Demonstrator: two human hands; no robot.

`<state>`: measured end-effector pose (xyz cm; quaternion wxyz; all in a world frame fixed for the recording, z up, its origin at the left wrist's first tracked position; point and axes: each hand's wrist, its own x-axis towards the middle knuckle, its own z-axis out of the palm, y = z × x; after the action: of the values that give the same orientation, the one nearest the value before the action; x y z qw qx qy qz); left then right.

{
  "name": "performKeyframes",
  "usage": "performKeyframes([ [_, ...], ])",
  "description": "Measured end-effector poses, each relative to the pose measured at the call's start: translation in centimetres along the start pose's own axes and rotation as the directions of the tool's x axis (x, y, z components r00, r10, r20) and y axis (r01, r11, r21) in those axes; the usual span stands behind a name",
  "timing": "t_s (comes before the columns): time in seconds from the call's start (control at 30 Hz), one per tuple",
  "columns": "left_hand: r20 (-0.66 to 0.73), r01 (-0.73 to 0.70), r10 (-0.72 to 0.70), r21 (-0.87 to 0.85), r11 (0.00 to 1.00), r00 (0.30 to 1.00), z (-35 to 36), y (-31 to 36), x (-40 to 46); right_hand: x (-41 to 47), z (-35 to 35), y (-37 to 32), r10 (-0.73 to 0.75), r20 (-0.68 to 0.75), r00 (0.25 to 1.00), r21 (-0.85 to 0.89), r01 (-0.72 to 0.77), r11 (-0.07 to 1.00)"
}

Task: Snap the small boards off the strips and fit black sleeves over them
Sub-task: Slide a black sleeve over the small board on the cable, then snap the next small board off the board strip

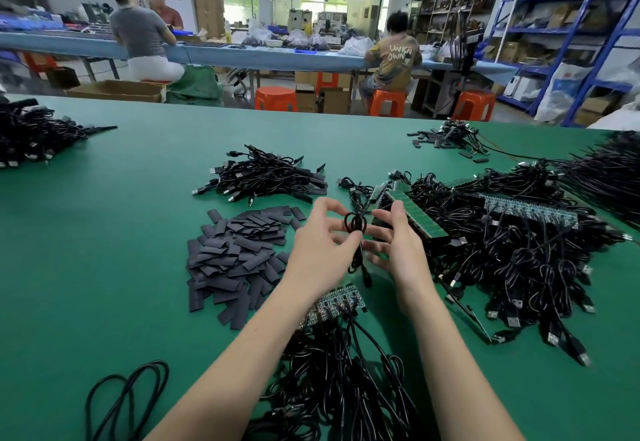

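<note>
A coiled black cable (354, 224) is held above the middle of the green desk (138, 232). It is pinched by the left hand (320, 243), thumb and fingertips curled round the loop, and a loose end of the cable hangs below. The right hand (398, 236) is raised just beside it, its fingers (381, 231) lightly bent toward the cable; whether this grip is pressed on the cable or on a small board cannot be told.

A heap of black sleeves (239, 257) is spread left of the hands. A strip of small boards (332, 303) with cables attached is laid under the left forearm, toward the near edge. More strips (419, 213) are buried in a large tangle of cables (512, 253) on the right side. A smaller pile of cables (263, 174) is set behind the sleeves.
</note>
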<state>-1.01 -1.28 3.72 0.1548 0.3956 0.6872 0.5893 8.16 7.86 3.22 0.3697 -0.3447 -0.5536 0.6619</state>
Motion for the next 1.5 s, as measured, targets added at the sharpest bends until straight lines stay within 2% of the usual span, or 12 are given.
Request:
performKeyframes([
  [0.1,-0.068,-0.102,0.122,0.246,0.964,0.990,-1.1,1.5,2.2,-0.1,-0.1,0.0,0.007,-0.006,1.000,-0.007,-0.007,1.000],
  [0.2,-0.054,-0.165,0.217,0.481,0.861,0.975,-2.5,2.4,5.7,-0.2,0.0,0.2,0.024,0.017,1.000,-0.010,-0.024,1.000],
  [0.4,-0.036,-0.106,0.206,0.766,0.634,0.978,-5.8,1.4,13.6,-0.2,0.7,0.9,0.046,0.114,0.992,-0.106,-0.034,0.994],
  [0.5,0.065,-0.092,0.067,0.820,0.565,0.996,-7.1,0.1,16.2,-0.3,1.1,1.1,0.044,0.128,0.991,-0.153,-0.025,0.988],
  [0.57,0.162,-0.082,-0.142,0.888,0.452,0.976,-7.5,-1.3,16.8,-0.4,1.1,1.1,0.042,0.129,0.991,-0.158,-0.021,0.987],
  [0.63,0.186,-0.090,-0.243,0.929,0.358,0.952,-7.9,-2.7,16.7,-0.4,1.1,1.0,0.040,0.132,0.990,-0.156,-0.019,0.988],
  [0.9,0.155,-0.086,-0.117,0.886,0.456,0.981,-7.7,-2.7,14.3,-0.4,0.8,1.1,0.048,0.149,0.988,-0.189,-0.019,0.982],
  [1.0,0.151,-0.083,-0.062,0.789,0.608,0.987,-6.8,-1.3,12.1,-0.5,0.7,0.7,0.051,0.165,0.985,-0.222,-0.013,0.975],
  [1.1,0.108,-0.072,0.012,0.567,0.821,0.994,-5.0,-0.2,8.4,-0.7,0.4,-0.1,0.065,0.191,0.979,-0.310,-0.003,0.951],
  [1.17,0.080,-0.076,0.043,0.472,0.878,0.996,-3.6,-0.1,5.7,-1.0,-0.2,-0.8,0.104,0.228,0.968,-0.379,-0.010,0.925],
  [1.37,0.078,0.019,-0.066,0.491,0.871,0.995,-0.9,-1.1,1.0,-1.9,-2.2,-2.5,0.422,0.357,0.833,-0.652,-0.101,0.752],
  [1.5,0.112,0.039,-0.119,0.550,0.835,0.987,-0.1,-1.7,0.0,-2.1,-2.5,-2.3,0.410,0.442,0.798,-0.628,-0.052,0.777],
])
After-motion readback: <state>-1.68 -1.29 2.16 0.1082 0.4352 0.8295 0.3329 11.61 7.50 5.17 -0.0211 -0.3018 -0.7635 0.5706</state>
